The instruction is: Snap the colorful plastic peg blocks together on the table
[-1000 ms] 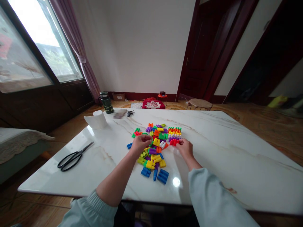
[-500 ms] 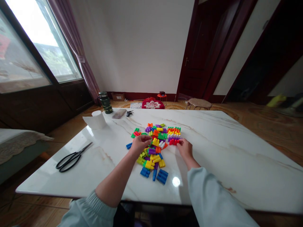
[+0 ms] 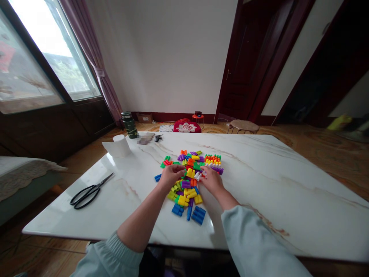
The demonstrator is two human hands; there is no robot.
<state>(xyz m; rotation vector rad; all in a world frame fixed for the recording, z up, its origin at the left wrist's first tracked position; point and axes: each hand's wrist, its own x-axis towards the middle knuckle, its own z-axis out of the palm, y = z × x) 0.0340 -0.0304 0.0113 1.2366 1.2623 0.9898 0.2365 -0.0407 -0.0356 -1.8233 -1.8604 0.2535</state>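
Observation:
A heap of colourful plastic interlocking blocks (image 3: 186, 190) lies in the middle of a white marble table (image 3: 265, 204). My left hand (image 3: 171, 175) curves over the heap's left side, its fingertips by a green block (image 3: 183, 174). My right hand (image 3: 211, 181) is on the heap's right side, its fingers at a white block (image 3: 198, 176). Beyond that hand stand tidy rows of orange, yellow, white and purple blocks (image 3: 212, 161). Blue blocks (image 3: 198, 214) lie nearest me. What either hand grips is hidden by its fingers.
Black-handled scissors (image 3: 90, 193) and a paper towel roll (image 3: 120, 146) lie on the table's left. A green flask (image 3: 129, 125), keys (image 3: 158, 137) and a blurred object (image 3: 145, 138) stand at the far edge. A bed is at left.
My right hand has moved left from the red blocks at the row ends to the white blocks, and the red blocks are now out of sight. My left hand stays nearly still.

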